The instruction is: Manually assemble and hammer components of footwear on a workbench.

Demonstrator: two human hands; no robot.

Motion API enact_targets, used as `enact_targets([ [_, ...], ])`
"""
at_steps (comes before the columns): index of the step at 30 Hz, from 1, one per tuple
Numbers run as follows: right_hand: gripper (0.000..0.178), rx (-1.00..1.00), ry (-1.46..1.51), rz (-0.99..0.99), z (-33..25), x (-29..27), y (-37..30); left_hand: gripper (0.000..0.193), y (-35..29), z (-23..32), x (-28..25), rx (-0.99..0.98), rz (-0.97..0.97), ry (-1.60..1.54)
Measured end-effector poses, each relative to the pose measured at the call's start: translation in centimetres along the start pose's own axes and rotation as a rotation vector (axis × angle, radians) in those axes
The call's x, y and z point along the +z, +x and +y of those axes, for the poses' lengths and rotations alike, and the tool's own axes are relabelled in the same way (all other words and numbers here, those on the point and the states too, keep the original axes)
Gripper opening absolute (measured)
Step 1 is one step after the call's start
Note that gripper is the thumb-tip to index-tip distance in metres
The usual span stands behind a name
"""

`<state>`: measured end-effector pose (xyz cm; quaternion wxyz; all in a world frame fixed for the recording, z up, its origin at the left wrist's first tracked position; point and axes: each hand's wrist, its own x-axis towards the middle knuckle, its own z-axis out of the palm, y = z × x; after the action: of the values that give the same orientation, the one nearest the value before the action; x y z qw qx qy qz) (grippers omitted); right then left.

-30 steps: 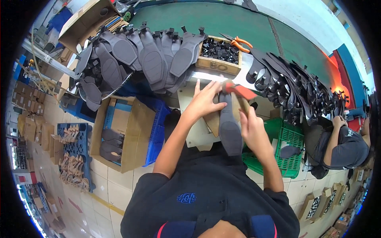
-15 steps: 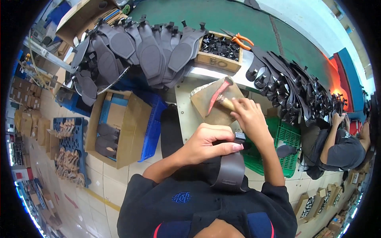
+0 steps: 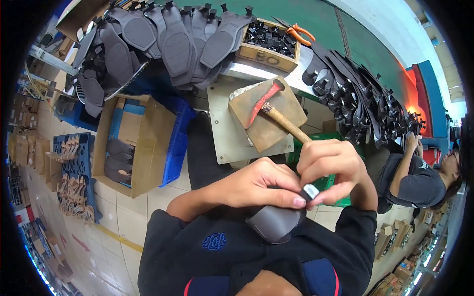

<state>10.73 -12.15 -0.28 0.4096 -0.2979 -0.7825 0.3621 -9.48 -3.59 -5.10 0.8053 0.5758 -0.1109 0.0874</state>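
Observation:
My left hand (image 3: 261, 185) is closed on a dark brown-grey shoe sole (image 3: 276, 224), which hangs close to my chest. At its heel end sits a small black heel tip (image 3: 310, 191) with a pale, shiny top face. My right hand (image 3: 338, 165) is closed around that end, its thumb and bent fingers at the tip, touching or very near my left thumb. Just beyond my hands a hammer (image 3: 274, 111) with a red head and wooden handle lies on a worn tan block (image 3: 281, 129). The handle's end passes behind my right hand.
Across the bench, many dark soles with heels (image 3: 180, 49) are piled left and more (image 3: 353, 98) right. Between them stand a wooden box of black heel tips (image 3: 269, 54) and orange-handled pliers (image 3: 300, 34). A cardboard box (image 3: 153, 148) stands left; a co-worker (image 3: 419, 177) sits at right.
My right hand has left the hammer handle and come to the heel tip. The hammer now lies on the block. My left hand and the sole have shifted right and lower.

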Motion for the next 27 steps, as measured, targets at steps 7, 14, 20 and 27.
enact_targets([
  [7, 0.021, 0.042, 0.085, -0.118, -1.8, -0.1, 1.2, 0.022, 0.2, 1.6, 0.2, -0.030, -0.079, -0.029],
  [14, 0.027, 0.417, -0.388, 0.326, -0.1, -3.4, -2.8, 0.058, 1.2, -3.7, -1.4, -0.257, 0.088, -0.708],
  [20, 0.025, 0.925, -0.374, 0.925, 4.5, -2.1, -13.2, 0.047, 1.2, -3.8, -6.1, -0.245, 0.780, 0.208],
  [27, 0.021, 0.946, -0.713, 1.306, 3.4, -4.9, -18.8, 0.055, 3.9, 5.2, -22.9, -0.124, 1.145, 1.616],
])
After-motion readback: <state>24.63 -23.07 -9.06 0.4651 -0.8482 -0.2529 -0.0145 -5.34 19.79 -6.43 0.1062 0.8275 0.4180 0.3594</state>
